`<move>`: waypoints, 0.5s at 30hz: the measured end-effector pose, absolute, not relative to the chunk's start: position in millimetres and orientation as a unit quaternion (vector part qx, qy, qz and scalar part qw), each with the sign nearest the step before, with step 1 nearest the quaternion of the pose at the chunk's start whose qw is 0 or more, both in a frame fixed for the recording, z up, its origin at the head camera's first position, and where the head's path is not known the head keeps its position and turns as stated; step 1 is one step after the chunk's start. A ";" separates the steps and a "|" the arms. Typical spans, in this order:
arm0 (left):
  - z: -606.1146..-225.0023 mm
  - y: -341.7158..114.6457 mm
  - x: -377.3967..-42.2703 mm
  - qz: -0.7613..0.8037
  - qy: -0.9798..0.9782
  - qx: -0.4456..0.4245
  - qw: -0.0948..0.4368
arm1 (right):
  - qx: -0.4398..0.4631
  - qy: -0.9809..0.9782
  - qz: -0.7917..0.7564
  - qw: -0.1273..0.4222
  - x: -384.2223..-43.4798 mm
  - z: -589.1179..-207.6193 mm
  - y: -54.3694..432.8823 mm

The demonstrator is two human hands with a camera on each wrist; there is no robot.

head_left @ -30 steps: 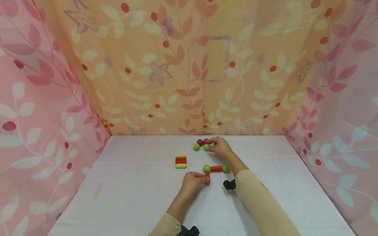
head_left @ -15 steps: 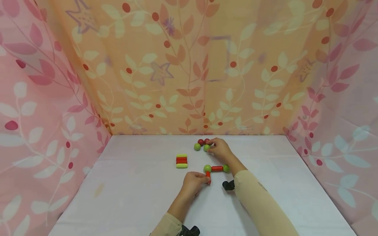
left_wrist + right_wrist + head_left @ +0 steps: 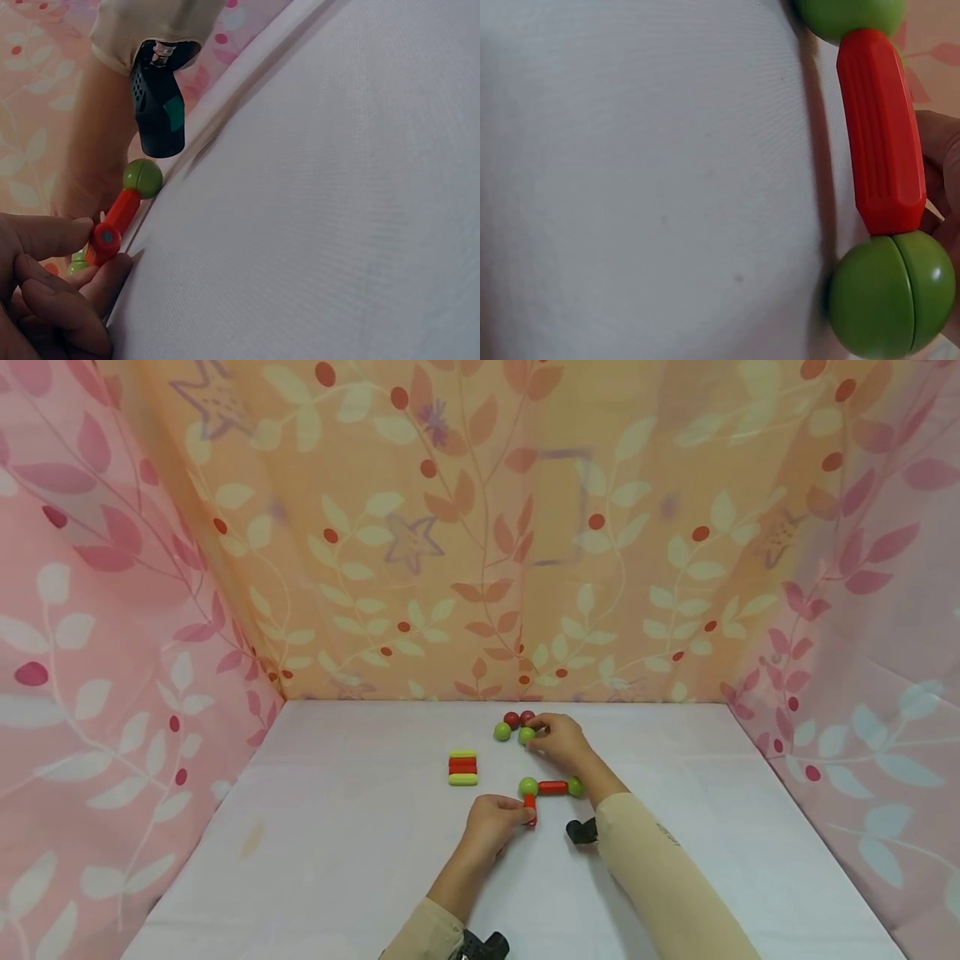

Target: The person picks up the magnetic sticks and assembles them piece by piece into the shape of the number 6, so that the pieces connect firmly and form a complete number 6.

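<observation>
My left hand (image 3: 491,825) pinches a short red rod (image 3: 530,803) between thumb and finger; its round end with a small dark centre faces the left wrist camera. That rod meets a green ball (image 3: 528,787), and a second red rod (image 3: 553,787) runs right from the ball to another green ball (image 3: 575,787), making an L on the table. Farther back, my right hand (image 3: 561,738) holds a loose green ball (image 3: 527,736) with thumb and finger. The right wrist view shows the second red rod (image 3: 885,135) and the green end ball (image 3: 892,296) up close.
Two dark red balls (image 3: 512,720) and another green ball (image 3: 502,732) sit beside the right fingertips. Left of the L lies a row of red and yellow-green rods (image 3: 462,768). Patterned cloth walls (image 3: 480,568) enclose the white table (image 3: 315,843) at back and sides.
Both hands keep nearly the same place. The right hand's fingers settle slightly lower around the green ball, while the head view shifts a little.
</observation>
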State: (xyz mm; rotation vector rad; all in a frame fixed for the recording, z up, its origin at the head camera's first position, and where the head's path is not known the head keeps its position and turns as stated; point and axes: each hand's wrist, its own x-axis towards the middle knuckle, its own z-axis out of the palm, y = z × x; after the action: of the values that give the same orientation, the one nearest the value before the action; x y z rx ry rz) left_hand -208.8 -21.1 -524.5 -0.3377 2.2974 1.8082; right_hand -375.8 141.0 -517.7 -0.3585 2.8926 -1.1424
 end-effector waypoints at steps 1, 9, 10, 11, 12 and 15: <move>-524.5 -21.2 -209.0 0.610 0.778 -0.115 0.098 | -0.115 0.924 -0.364 0.006 -375.7 -517.1 141.0; -523.7 -20.3 -208.6 0.607 0.780 -0.122 0.097 | -0.125 0.915 -0.385 0.007 -368.1 -503.4 142.0; -522.8 -20.3 -208.3 0.607 0.779 -0.122 0.098 | -0.128 0.914 -0.386 0.006 -366.5 -500.2 142.5; -521.8 -20.5 -208.2 0.607 0.779 -0.121 0.099 | -0.130 0.912 -0.388 0.006 -364.2 -496.2 142.9; -520.6 -20.8 -208.1 0.606 0.780 -0.121 0.101 | -0.133 0.911 -0.390 0.006 -361.6 -491.7 143.3; -518.4 -21.7 -207.7 0.606 0.779 -0.119 0.109 | -0.141 0.908 -0.395 0.005 -351.1 -478.0 144.7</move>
State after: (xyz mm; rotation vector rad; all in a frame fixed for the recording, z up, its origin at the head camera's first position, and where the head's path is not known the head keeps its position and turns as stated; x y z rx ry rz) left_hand -207.7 -21.7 -518.4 -0.3493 2.2920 1.7811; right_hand -351.1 144.7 -478.0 -0.4426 2.8421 -1.2362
